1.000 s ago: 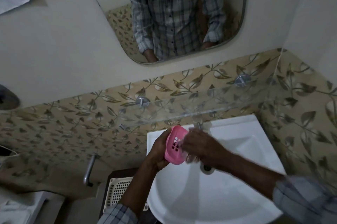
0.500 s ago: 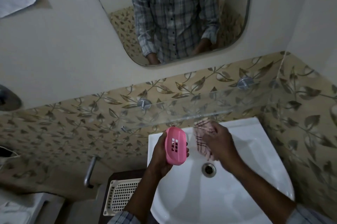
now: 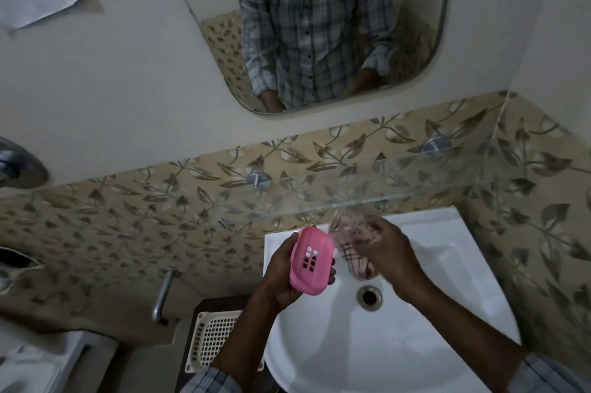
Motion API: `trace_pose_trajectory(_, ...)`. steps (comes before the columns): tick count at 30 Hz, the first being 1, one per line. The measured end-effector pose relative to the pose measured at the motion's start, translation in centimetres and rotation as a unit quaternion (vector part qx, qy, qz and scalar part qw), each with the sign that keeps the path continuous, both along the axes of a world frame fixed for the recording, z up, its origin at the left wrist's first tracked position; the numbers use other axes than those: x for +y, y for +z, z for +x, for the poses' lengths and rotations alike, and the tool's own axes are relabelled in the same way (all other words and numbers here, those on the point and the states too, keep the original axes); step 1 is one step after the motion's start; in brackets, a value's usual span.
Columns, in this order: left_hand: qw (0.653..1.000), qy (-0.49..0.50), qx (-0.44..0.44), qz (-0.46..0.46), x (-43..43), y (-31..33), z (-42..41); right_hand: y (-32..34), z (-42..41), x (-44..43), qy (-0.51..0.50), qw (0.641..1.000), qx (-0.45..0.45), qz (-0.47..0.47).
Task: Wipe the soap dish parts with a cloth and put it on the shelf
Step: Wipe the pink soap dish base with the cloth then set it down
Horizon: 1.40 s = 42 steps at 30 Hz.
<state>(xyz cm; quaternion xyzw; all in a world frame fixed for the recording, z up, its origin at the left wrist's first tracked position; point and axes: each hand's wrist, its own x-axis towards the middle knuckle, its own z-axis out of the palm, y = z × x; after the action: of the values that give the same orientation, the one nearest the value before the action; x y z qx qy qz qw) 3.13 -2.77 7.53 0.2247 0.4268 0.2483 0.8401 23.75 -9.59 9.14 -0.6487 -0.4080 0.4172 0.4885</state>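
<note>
Above sink (image 3: pixel 415 344), cloth (image 3: pixel 347 248) now beside dish (image 3: pixel 311 261)

Dim bathroom: cream wall (image 3: pixel 128 88), leaf-patterned tile band (image 3: pixel 128 216), rounded mirror (image 3: pixel 319 28), white basin (image 3: pixel 351 344).

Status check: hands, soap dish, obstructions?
Left hand grips pink plastic soap dish over white sink. Right hand holds checked cloth beside it. Clear glass shelf above hands.
</note>
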Motion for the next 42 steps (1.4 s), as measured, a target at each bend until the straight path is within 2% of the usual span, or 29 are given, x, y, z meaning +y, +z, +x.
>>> trace_pose_trajectory(2,1.000,0.002,-0.012,-0.008,0.0,0.1,-0.2,0.5,0.0,-0.4,-0.018,0.967,0.249,-0.049)
trace_pose_trajectory(3,1.000,0.004,-0.013,-0.007,-0.1,0.3,-0.2,0.7,-0.4,-0.8,0.002,0.957,0.284,-0.060)
trace_pose_trajectory(4,1.000,0.004,-0.012,-0.004,0.0,0.3,-0.2,0.8,-0.9,-1.3,0.022,0.962,0.264,-0.059)
trace_pose_trajectory(6,1.000,-0.012,-0.012,-0.005,0.1,0.2,-0.2,0.7,-1.9,-2.0,0.030,0.992,0.125,-0.006)
trace_pose_trajectory(8,0.999,-0.042,-0.011,-0.011,0.2,0.2,-0.1,1.3,-1.8,-1.9,0.007,0.992,-0.080,0.097)
trace_pose_trajectory(10,0.998,-0.064,-0.017,-0.011,0.2,0.4,0.2,1.0,-1.5,-1.3,0.026,0.924,-0.298,0.239)
trace_pose_trajectory(12,0.998,-0.056,-0.016,-0.006,0.2,0.6,0.7,-0.5,-1.8,-1.2,0.134,0.819,-0.436,0.347)
trace_pose_trajectory(13,0.999,-0.052,-0.010,-0.007,0.1,0.6,0.7,-1.5,-2.0,-1.4,0.202,0.780,-0.463,0.370)
trace_pose_trajectory(15,0.998,-0.056,0.000,-0.008,-0.2,0.4,0.7,-2.6,-1.1,-1.2,0.287,0.750,-0.475,0.359)
trace_pose_trajectory(20,0.997,-0.013,0.075,0.021,-0.2,-0.3,1.0,-2.6,-2.0,-1.0,0.237,0.766,-0.494,0.337)
trace_pose_trajectory(21,0.995,0.007,0.097,0.033,-0.2,-0.4,1.2,-2.7,-3.2,-1.6,0.242,0.775,-0.484,0.326)
trace_pose_trajectory(22,0.992,0.021,0.114,0.049,-0.4,-0.6,1.2,-2.5,-4.4,-2.4,0.240,0.803,-0.456,0.300)
trace_pose_trajectory(23,0.990,0.035,0.122,0.066,-0.6,-0.8,1.4,-2.2,-5.2,-2.8,0.223,0.852,-0.401,0.253)
trace_pose_trajectory(25,0.984,0.068,0.132,0.100,-1.5,-1.4,1.6,-0.3,-5.8,-2.4,0.167,0.965,-0.185,0.081)
trace_pose_trajectory(26,0.980,0.078,0.142,0.118,-2.0,-1.7,1.9,0.5,-6.0,-2.0,0.130,0.990,-0.047,-0.019)
trace_pose_trajectory(28,0.973,0.089,0.152,0.152,-2.7,-1.8,2.5,0.9,-6.6,-1.1,0.060,0.981,0.147,-0.110)
trace_pose_trajectory(29,0.972,0.094,0.149,0.158,-2.7,-1.7,2.6,1.0,-6.8,-1.0,0.055,0.981,0.160,-0.099)
trace_pose_trajectory(30,0.971,0.099,0.147,0.160,-2.5,-1.4,2.5,0.8,-6.8,-1.2,0.071,0.991,0.101,-0.057)
trace_pose_trajectory(31,0.971,0.099,0.148,0.157,-2.1,-1.1,2.3,0.5,-6.5,-1.6,0.118,0.993,-0.023,0.011)
trace_pose_trajectory(32,0.973,0.094,0.146,0.153,-1.7,-0.7,2.0,-0.1,-5.9,-2.0,0.168,0.963,-0.183,0.102)
trace_pose_trajectory(33,0.974,0.082,0.149,0.150,-1.3,-0.5,1.8,-1.0,-5.0,-2.1,0.195,0.905,-0.326,0.191)
trace_pose_trajectory(34,0.973,0.073,0.157,0.154,-1.2,-0.4,1.7,-1.8,-4.2,-2.1,0.224,0.851,-0.408,0.243)
trace_pose_trajectory(35,0.971,0.070,0.167,0.158,-1.2,-0.3,1.7,-2.0,-3.8,-1.9,0.249,0.837,-0.421,0.246)
trace_pose_trajectory(36,0.969,0.072,0.171,0.165,-1.6,-0.3,1.9,-1.7,-3.9,-2.0,0.257,0.866,-0.373,0.212)
trace_pose_trajectory(37,0.965,0.071,0.180,0.180,-1.9,-0.4,2.2,-1.3,-4.1,-2.0,0.239,0.918,-0.278,0.148)
trace_pose_trajectory(38,0.960,0.070,0.182,0.203,-2.4,-0.8,2.5,-0.8,-4.5,-1.8,0.222,0.960,-0.157,0.066)
trace_pose_trajectory(39,0.953,0.072,0.183,0.230,-2.9,-1.1,2.7,-0.5,-4.8,-1.4,0.195,0.981,-0.020,0.000)
trace_pose_trajectory(41,0.946,0.079,0.158,0.272,-4.1,-1.2,3.1,0.5,-4.8,-0.4,0.121,0.968,0.211,-0.061)
trace_pose_trajectory(42,0.939,0.082,0.151,0.299,-4.6,-1.3,3.2,1.2,-4.7,0.1,0.097,0.954,0.278,-0.058)
